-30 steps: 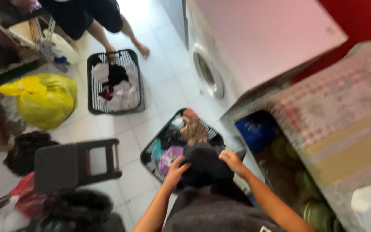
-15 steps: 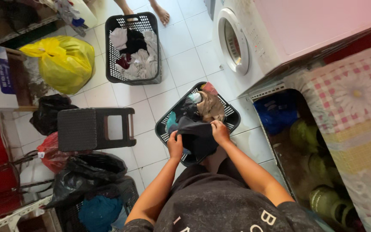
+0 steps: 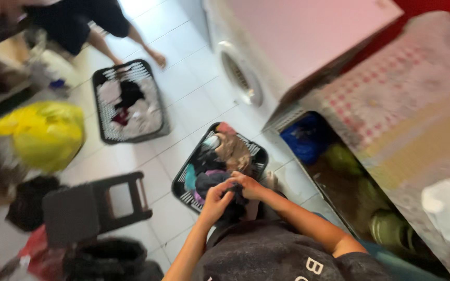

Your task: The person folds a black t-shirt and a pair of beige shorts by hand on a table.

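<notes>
Both my hands meet over the near edge of a black laundry basket (image 3: pixel 256 151) full of mixed clothes on the white tiled floor. My left hand (image 3: pixel 215 200) and my right hand (image 3: pixel 247 184) pinch a dark garment (image 3: pixel 234 205) between them, bunched just above my lap. The basket holds brown, teal, purple and dark pieces. The picture is blurred by motion.
A second black basket (image 3: pixel 102 132) with clothes lies further off, by another person's bare feet (image 3: pixel 157 57). A front-loading washing machine (image 3: pixel 240 78) stands at right, beside a cloth-covered counter (image 3: pixel 402 99). A black step stool (image 3: pixel 92 205), a yellow bag (image 3: pixel 42 132) and dark bags sit at left.
The camera swung and the view blurred. My hands drew closer together and bunched the dark garment nearer to my body; it hung wider over the basket before.
</notes>
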